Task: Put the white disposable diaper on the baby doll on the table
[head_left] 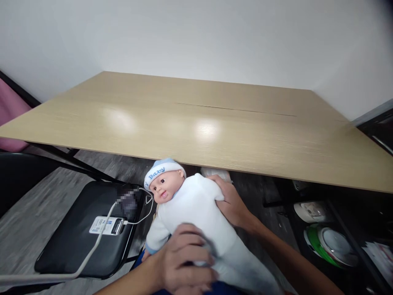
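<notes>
At the bottom centre of the frame, a left hand [186, 260] curls over the middle of a white-suited baby doll [196, 205] in a blue-and-white cap; whether it grips the cloth cannot be told. The right hand [230, 200] is clamped on the doll's sleeve. At lower left, a white rectangular device [95, 225] lies on a black padded seat [70, 233]. Beyond, a pale wood-grain bench [159, 127] spans the frame.

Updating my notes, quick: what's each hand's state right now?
Left hand: curled over the front of the doll, blurred; whether it grips can't be told.
Right hand: closed, holding the doll near its shoulder.
</notes>
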`<action>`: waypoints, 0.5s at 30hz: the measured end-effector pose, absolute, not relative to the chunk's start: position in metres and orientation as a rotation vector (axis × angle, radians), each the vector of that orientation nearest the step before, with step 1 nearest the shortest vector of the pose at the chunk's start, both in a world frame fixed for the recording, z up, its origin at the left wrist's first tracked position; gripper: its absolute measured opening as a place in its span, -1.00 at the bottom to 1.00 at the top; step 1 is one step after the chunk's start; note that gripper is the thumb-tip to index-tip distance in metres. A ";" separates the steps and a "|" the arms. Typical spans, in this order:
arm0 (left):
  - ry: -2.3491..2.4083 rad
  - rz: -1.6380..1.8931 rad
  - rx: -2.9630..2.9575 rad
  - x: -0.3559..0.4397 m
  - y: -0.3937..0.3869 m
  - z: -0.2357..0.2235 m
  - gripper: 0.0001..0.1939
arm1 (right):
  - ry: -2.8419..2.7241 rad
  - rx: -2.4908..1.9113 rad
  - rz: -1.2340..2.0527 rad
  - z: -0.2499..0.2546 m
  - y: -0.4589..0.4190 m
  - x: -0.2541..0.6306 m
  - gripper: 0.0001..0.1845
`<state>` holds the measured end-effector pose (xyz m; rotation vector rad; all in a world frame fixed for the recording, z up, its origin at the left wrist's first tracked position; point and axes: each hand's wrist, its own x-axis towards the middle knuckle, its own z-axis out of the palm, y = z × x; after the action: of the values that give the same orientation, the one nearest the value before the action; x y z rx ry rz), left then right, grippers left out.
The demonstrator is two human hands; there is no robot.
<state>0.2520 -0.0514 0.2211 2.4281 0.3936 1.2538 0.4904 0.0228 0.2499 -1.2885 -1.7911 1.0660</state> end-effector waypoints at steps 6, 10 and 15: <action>1.183 1.494 2.328 0.203 -0.035 0.200 -0.32 | -1.322 -1.294 1.092 0.268 -0.002 0.509 -0.64; 1.203 1.012 2.163 0.202 0.012 0.227 -0.17 | -1.167 -1.334 0.996 0.287 0.004 0.518 -0.72; 1.046 0.712 2.163 0.212 0.085 0.271 -0.27 | -1.303 -1.437 0.757 0.306 0.028 0.550 -0.66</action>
<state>0.2122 0.0854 0.2711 2.1633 1.0458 0.7116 0.5502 0.0279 0.3062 -1.4366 -1.3030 0.7572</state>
